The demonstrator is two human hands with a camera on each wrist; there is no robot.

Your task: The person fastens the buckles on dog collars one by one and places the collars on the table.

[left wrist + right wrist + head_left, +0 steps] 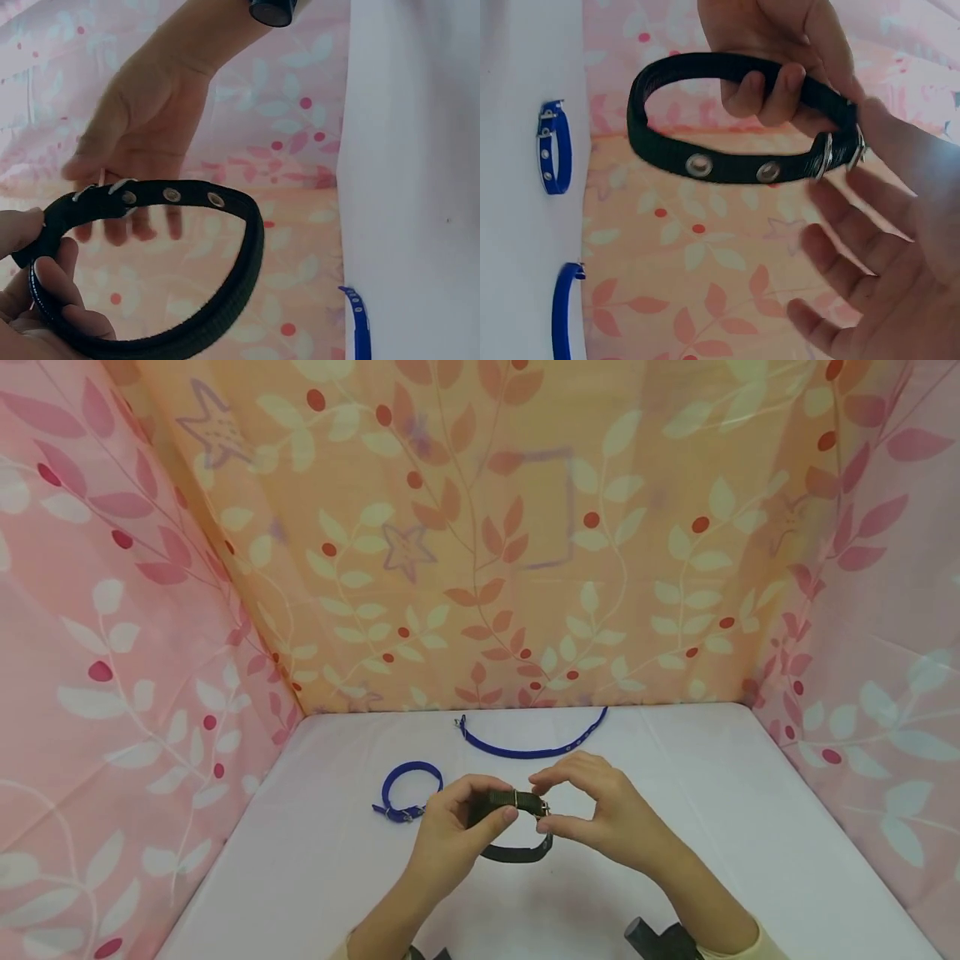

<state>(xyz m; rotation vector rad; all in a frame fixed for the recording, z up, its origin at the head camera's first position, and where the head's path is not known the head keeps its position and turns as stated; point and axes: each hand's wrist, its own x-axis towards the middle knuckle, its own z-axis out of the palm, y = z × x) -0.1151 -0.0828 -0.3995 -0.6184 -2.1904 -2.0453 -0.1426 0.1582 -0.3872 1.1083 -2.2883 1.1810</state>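
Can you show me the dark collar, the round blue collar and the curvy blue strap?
Dark collar (pixel 733 169), right wrist view: band between two metal holes.
Round blue collar (pixel 411 766), head view: top of its loop.
Curvy blue strap (pixel 521 754), head view: middle of its curve.

In my head view, the left hand (pixel 453 831) hides part of the dark collar (pixel 517 855). My right-wrist picture's bottom edge crops a blue strap (pixel 560 319).
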